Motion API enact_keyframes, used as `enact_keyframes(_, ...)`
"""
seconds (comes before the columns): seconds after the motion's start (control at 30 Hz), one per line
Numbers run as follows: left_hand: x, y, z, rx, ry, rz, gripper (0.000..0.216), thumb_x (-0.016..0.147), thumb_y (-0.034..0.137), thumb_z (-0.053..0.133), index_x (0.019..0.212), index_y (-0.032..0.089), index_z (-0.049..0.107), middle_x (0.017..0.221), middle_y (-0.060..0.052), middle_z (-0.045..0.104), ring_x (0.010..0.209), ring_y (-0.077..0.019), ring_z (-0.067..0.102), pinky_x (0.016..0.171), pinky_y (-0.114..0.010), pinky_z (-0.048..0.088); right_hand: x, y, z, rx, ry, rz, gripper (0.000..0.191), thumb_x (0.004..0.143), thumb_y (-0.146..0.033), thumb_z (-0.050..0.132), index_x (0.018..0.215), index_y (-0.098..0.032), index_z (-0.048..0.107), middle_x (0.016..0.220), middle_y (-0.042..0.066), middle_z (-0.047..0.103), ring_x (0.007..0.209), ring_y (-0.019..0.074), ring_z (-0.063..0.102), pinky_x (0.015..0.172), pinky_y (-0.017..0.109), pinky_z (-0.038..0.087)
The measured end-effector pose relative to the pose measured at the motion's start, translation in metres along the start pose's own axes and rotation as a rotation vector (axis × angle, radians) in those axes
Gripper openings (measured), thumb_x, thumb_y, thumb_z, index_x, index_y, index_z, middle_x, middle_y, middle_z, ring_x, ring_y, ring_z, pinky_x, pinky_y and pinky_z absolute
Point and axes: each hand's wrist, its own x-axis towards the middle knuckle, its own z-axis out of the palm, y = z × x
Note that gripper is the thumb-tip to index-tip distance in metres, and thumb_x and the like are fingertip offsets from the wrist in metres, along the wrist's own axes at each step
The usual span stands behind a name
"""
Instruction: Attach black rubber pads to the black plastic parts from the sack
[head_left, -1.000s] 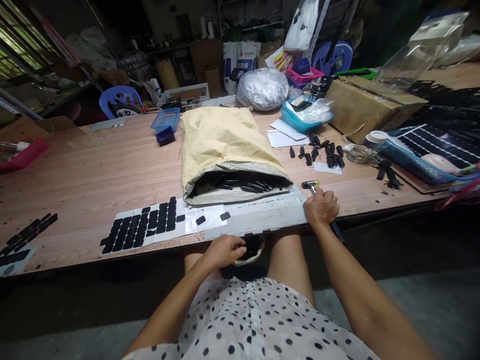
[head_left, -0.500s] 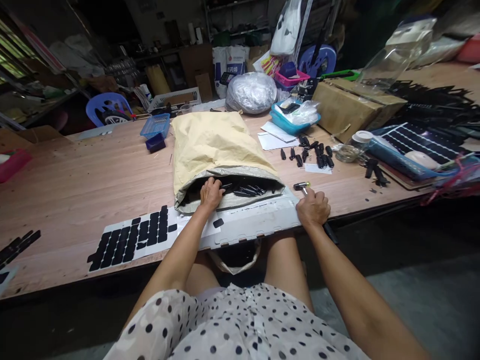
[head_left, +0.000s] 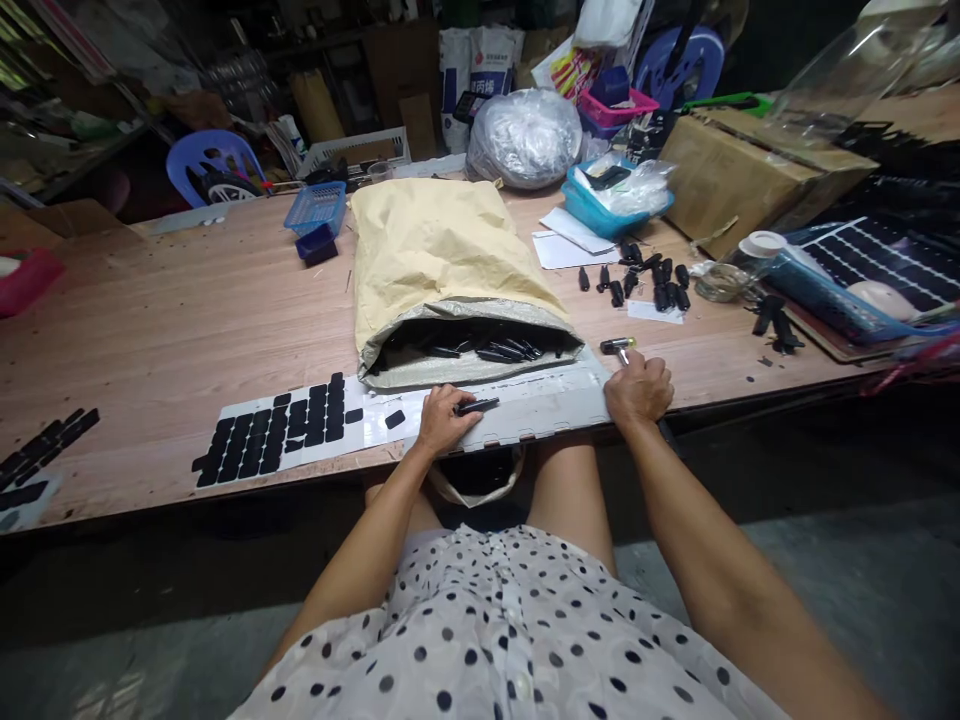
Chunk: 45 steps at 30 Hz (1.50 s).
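My left hand (head_left: 444, 420) is closed on a slim black part (head_left: 478, 406), held just above a pale grey board (head_left: 536, 405) at the table's front edge. Behind it lies a cream sack (head_left: 446, 240), its mouth facing me, with several black parts (head_left: 510, 350) inside. My right hand (head_left: 639, 388) grips a small hammer (head_left: 618, 346) at the board's right end; the head, with a yellowish tip, points up and left, and the dark handle shows below the fist. Left of the board, black rounded pads (head_left: 259, 440) sit in rows on a white sheet.
Several black pieces (head_left: 664, 285) lie on the table right of the sack, near a turquoise basket (head_left: 600, 205) and a cardboard box (head_left: 742, 190). Blue baskets (head_left: 315, 207) stand left of the sack. An open bag (head_left: 480, 485) hangs below the table edge between my knees.
My left hand has come out of the sack's mouth, toward me, with a black part in its fingers. The right hand still holds the hammer. The view has shifted slightly.
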Motion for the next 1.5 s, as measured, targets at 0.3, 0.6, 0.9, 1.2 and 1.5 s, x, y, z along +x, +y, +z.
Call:
enact_keyframes(0.3, 0.005, 0.0, 0.002, -0.085, -0.017, -0.035, 0.016, 0.078, 0.027, 0.078, 0.094, 0.028, 0.078, 0.092, -0.001, 0.071, 0.094, -0.0236, 0.057, 0.093, -0.039, 0.047, -0.06, -0.033, -0.035, 0.566, -0.162, -0.155, 0.038, 0.089, -0.03, 0.052, 0.117, -0.019, 0.074, 0.089, 0.007, 0.065, 0.075, 0.0208, 0.055, 0.075, 0.036, 0.05)
enact_keyframes(0.6, 0.009, 0.007, -0.001, -0.11, -0.07, -0.084, 0.017, 0.077, 0.026, 0.078, 0.094, 0.028, 0.078, 0.095, -0.001, 0.071, 0.097, -0.0235, 0.057, 0.094, -0.038, 0.045, -0.139, -0.089, -0.047, 0.789, -0.385, -0.497, 0.036, 0.094, -0.026, 0.049, 0.121, -0.026, 0.074, 0.101, 0.006, 0.073, 0.09, 0.0213, 0.066, 0.088, 0.036, 0.056)
enact_keyframes(0.9, 0.008, 0.009, 0.004, -0.121, -0.044, -0.079, 0.013, 0.077, 0.027, 0.078, 0.091, 0.029, 0.078, 0.092, 0.0, 0.071, 0.097, -0.0234, 0.057, 0.094, -0.04, 0.045, -0.137, -0.09, -0.038, 0.595, -0.404, -0.513, 0.041, 0.093, -0.02, 0.047, 0.122, -0.026, 0.075, 0.093, 0.007, 0.07, 0.089, 0.0227, 0.066, 0.084, 0.035, 0.056)
enact_keyframes(1.2, 0.006, 0.011, 0.004, -0.099, -0.023, -0.091, 0.016, 0.077, 0.025, 0.078, 0.093, 0.028, 0.079, 0.093, -0.001, 0.071, 0.097, -0.0242, 0.058, 0.094, -0.041, 0.047, -0.132, -0.082, -0.04, 0.611, -0.349, -0.471, 0.04, 0.094, -0.022, 0.045, 0.121, -0.025, 0.075, 0.096, 0.008, 0.069, 0.091, 0.0229, 0.065, 0.085, 0.035, 0.054)
enact_keyframes(1.5, 0.003, 0.015, 0.004, -0.045, -0.012, -0.066, 0.017, 0.076, 0.026, 0.079, 0.093, 0.026, 0.075, 0.096, -0.002, 0.069, 0.099, -0.0258, 0.056, 0.096, -0.042, 0.046, -0.025, -0.021, -0.039, 0.166, -0.02, -0.054, 0.044, 0.09, -0.02, 0.048, 0.127, -0.021, 0.072, 0.095, 0.009, 0.057, 0.088, 0.0253, 0.056, 0.078, 0.036, 0.044)
